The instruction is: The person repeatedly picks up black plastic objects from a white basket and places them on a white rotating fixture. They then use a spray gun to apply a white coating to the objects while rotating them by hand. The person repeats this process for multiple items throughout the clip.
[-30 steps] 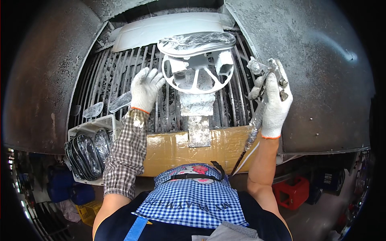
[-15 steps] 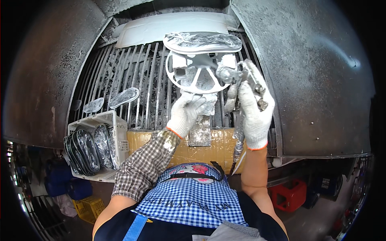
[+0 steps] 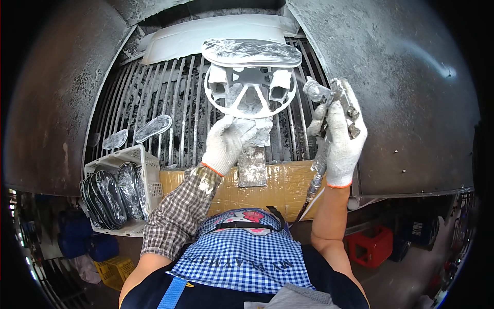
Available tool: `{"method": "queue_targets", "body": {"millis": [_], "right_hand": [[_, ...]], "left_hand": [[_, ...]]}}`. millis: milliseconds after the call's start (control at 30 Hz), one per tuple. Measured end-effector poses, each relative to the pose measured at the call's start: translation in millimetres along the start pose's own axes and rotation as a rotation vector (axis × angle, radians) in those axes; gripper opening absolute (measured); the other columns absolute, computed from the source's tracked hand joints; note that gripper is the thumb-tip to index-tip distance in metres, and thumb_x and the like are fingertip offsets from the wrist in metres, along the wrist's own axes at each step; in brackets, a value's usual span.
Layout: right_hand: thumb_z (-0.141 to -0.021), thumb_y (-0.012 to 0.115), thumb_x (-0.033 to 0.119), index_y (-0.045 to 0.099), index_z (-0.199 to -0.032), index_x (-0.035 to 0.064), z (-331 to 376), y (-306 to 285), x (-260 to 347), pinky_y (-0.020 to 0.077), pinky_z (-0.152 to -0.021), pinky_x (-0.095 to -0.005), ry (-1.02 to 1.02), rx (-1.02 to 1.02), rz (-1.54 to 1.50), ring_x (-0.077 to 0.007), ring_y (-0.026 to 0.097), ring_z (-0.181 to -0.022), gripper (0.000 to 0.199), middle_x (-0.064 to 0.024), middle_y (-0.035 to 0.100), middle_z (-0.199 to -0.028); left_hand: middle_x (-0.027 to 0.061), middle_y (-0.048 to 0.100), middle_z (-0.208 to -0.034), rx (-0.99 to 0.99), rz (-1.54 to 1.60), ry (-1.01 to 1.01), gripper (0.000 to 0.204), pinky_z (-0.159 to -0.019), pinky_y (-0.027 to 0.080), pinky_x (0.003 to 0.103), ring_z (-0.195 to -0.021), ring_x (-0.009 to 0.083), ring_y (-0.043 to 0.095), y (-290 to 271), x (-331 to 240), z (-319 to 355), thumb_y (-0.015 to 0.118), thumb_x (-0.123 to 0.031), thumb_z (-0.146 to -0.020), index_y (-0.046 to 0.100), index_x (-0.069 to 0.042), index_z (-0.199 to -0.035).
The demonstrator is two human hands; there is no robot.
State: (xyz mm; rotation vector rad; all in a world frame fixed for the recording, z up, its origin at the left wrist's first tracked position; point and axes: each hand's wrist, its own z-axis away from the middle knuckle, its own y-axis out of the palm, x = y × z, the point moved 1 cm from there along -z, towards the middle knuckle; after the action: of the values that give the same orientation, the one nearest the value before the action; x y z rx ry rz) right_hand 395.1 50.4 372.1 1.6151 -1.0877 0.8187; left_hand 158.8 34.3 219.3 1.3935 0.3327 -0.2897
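My right hand (image 3: 343, 134), in a white knit glove, is wrapped round a paint-crusted spray gun (image 3: 325, 110) with a hose running down from it. Its nozzle end points left, toward a white spoked turntable (image 3: 250, 109). Across the turntable's blocks rests a long oval piece (image 3: 252, 53) covered in clear film, with a white edge. My left hand (image 3: 225, 144), gloved too, has its thumb at the near rim and its fingers curled against the crusted stand (image 3: 262, 133) underneath. Fine mist hangs between gun and turntable.
A white crate (image 3: 153, 177) of film-wrapped oval pieces stands at the left. Two smaller oval pieces, one of them here (image 3: 153, 129), lie on the slatted grate (image 3: 177, 103). Stained metal walls (image 3: 406, 113) flank the grate. Taped cardboard (image 3: 288, 188) covers the front edge.
My right hand has moved right with the spray gun, away from the turntable. The turntable's right block shows uncovered now. My left hand stays at the near rim.
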Motion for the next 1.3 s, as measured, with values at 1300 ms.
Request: {"method": "queue_targets", "body": {"millis": [1300], "right_hand": [[-0.109,0.058,0.007,0.051,-0.155,-0.0049,32,-21,19,0.0563,-0.07,-0.0244,0.084,-0.057,0.025,-0.0076,0.066,-0.083,0.048,-0.0094,0.072,-0.106]], "left_hand": [[0.0244,0.068,-0.128,-0.093,-0.135,-0.006,0.034,-0.108,0.055,0.055,-0.122,0.041,0.067,-30,-20,2,0.067,-0.024,-0.099,0.063,0.0,-0.122]]}}
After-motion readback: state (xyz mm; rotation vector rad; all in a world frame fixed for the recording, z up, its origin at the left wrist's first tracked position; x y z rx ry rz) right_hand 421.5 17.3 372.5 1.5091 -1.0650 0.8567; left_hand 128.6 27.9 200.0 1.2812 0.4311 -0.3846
